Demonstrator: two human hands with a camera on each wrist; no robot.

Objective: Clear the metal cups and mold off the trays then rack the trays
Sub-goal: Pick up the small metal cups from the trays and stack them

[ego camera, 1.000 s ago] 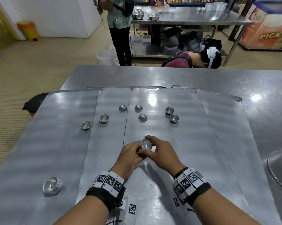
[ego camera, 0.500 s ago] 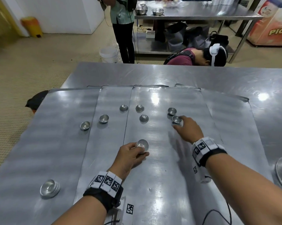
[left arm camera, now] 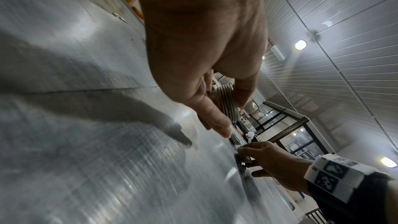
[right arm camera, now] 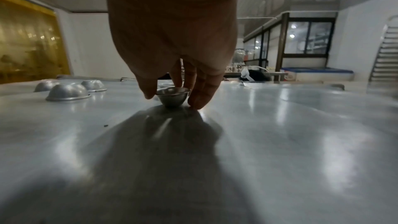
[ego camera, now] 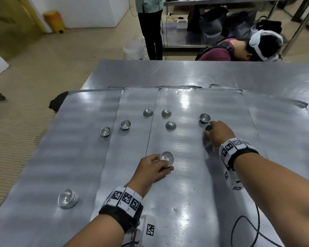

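Left hand (ego camera: 154, 166) gripping nested cup stack (ego camera: 166, 159) at lower centre; right hand (ego camera: 218, 133) fingers closing around upright cup (ego camera: 208, 128) on tray (ego camera: 194, 184), centre right. Risk: smooth rim slipping, knocking neighbouring cup (ego camera: 204, 118)

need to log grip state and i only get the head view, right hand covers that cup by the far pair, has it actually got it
Observer: The right wrist view shows the right hand with thumb and fingers set round the rim of the upright cup, which sits on the tray.
Operator: and the left one, single cup or more
Observer: More. The left wrist view shows the left hand pinching a nested stack of cups, several rims edge on.
Operator: any upside down near the right hand
Observer: Yes, the right wrist view shows three domed cups rim down to its left.
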